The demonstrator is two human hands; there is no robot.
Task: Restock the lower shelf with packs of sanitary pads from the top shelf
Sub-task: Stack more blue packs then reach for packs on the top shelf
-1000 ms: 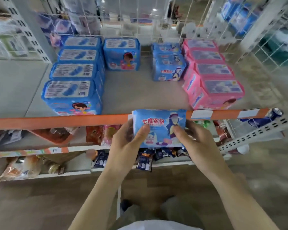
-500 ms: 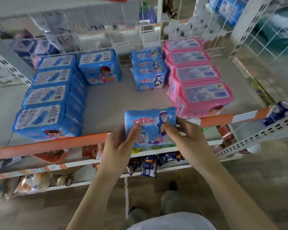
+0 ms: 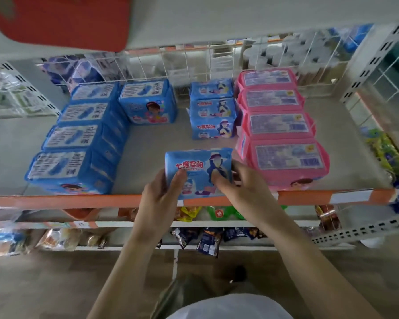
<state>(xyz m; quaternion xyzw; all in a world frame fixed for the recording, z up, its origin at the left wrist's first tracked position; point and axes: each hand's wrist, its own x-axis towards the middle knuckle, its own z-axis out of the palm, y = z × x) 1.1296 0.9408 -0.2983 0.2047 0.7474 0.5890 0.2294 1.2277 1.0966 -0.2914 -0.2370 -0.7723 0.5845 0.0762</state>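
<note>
Pack (image 3: pixel 197 172), a soft film-wrapped blue bundle, stands upright over the shelf's (image 3: pixel 148 143) near orange edge, pinched at its two sides by the left hand (image 3: pixel 161 196) and right hand (image 3: pixel 242 187), thumbs on its front; it looks light, squashy and rather slick, so flat side grips suit it. Bare grey shelf lies between the blue stack (image 3: pixel 213 115) behind, the pink row (image 3: pixel 279 134) at right and larger blue packs (image 3: pixel 78 139) at left, in a blurred shop aisle.

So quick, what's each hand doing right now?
Left hand: closed on the left side of the blue pack.
Right hand: closed on the right side of the same pack.
</note>
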